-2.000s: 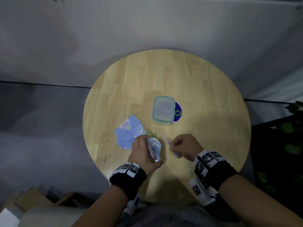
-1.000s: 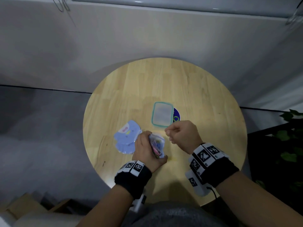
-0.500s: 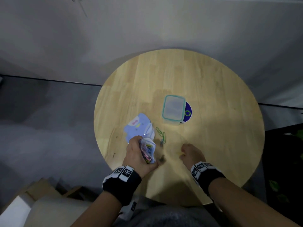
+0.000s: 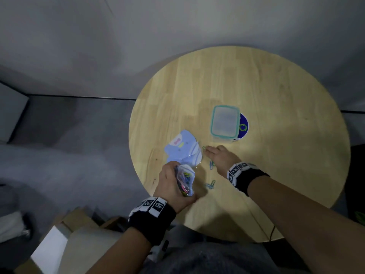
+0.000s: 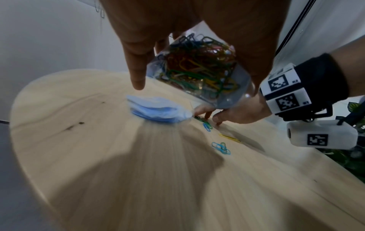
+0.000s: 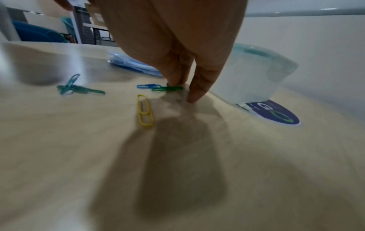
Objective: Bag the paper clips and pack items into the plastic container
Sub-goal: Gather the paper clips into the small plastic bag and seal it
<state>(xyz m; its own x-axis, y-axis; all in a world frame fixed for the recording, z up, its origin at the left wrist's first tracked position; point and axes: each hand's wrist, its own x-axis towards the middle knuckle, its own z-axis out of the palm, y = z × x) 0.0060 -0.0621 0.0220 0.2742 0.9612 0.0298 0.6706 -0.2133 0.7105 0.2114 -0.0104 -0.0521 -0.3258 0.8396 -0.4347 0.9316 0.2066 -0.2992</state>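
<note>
My left hand (image 4: 174, 179) grips a clear bag (image 4: 186, 178) stuffed with coloured paper clips, lifted just above the table's near left edge; the bag (image 5: 199, 67) fills the left wrist view. My right hand (image 4: 207, 150) stretches out flat, fingertips (image 6: 173, 81) touching a green clip (image 6: 168, 88) and thumb on the wood beside it. Loose on the table are a yellow clip (image 6: 145, 110), a blue clip (image 6: 148, 86) and tangled teal clips (image 6: 75, 89). The plastic container (image 4: 225, 123), with its teal-rimmed lid on, stands just beyond my right hand.
Blue card packets (image 4: 181, 148) in clear wrap lie left of the green clip. A dark blue round sticker (image 4: 244, 126) shows from under the container's right side. The round wooden table (image 4: 276, 95) has its edge close to my left hand; cardboard boxes (image 4: 65, 240) sit below left.
My right hand has gone from the table's near side forward and left to the green clip, its fingers now stretched out. The left hand still holds the bag.
</note>
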